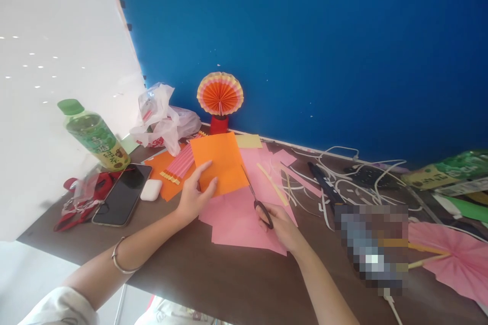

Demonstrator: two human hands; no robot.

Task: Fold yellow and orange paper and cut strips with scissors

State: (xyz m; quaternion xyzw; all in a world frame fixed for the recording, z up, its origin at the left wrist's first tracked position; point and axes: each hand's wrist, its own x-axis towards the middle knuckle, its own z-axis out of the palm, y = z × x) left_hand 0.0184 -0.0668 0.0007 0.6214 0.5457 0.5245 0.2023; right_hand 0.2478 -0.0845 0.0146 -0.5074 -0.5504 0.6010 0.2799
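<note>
My left hand (198,193) grips a square sheet of orange paper (223,160) by its lower left part, the thumb lying on its face. In my right hand (280,223) is a pair of scissors (263,210) with dark handles, fingers wrapped through the loops. The scissor blades point up and left and lie along the orange sheet's right edge. Whether they are parted is hard to see. Beneath both hands lie sheets of pink paper (244,233). Left of the orange sheet rests a pleated pink and yellow paper strip (181,162) on more orange paper.
A round pleated paper fan (220,94) stands on a red base (219,124) by the blue wall. On the left are a green bottle (95,134), phone (124,195), white earbud case (151,190) and plastic bag (163,117). White cables (343,183) and a pink fan (453,259) lie right.
</note>
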